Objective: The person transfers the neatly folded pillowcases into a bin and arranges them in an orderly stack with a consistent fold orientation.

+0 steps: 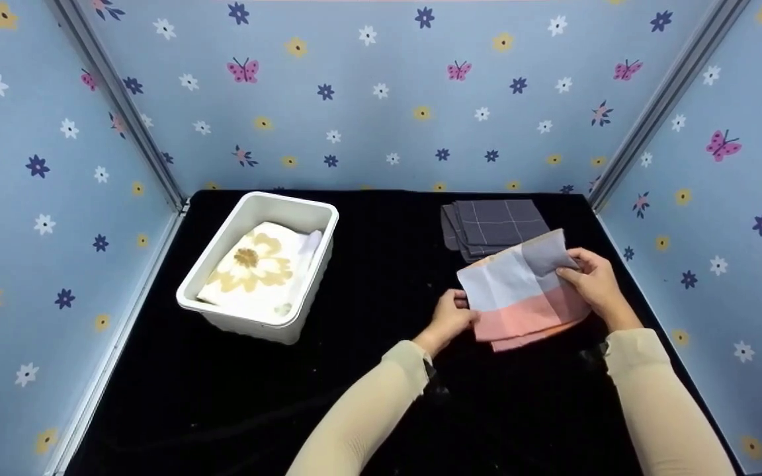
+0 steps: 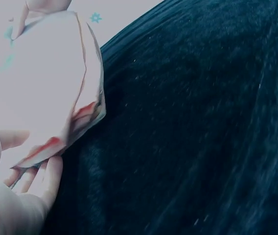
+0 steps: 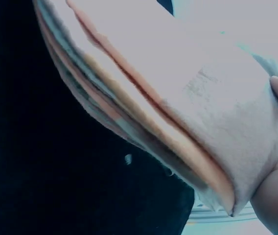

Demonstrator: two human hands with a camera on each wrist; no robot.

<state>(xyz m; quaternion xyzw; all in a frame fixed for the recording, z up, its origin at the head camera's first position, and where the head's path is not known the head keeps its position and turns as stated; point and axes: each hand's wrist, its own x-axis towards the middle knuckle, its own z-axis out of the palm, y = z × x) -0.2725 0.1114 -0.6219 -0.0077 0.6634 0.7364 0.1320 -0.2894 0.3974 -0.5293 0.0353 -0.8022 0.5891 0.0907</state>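
- See the folded checked cloth, pink, blue and grey, held tilted between both hands at the right part of the black bench.
- Could probably lose its neat fold: many layers, parted along one edge in the right wrist view, with a grip only near the two ends.
- Might also sag or crease in the middle, for lack of any hand under it.
- Left hand: nearly closed, pinching the lower left part, with thumb over and fingers under the cloth.
- Right hand: likewise narrow, gripping the opposite end, with thumb on the near face.
- Just behind, dark grey lined cloths, in a pile; cannot tell if touching the held one. Could be pushed askew by a low, careless sweep.
- Farther, well apart to the left, a white bin with a flowered cloth inside.
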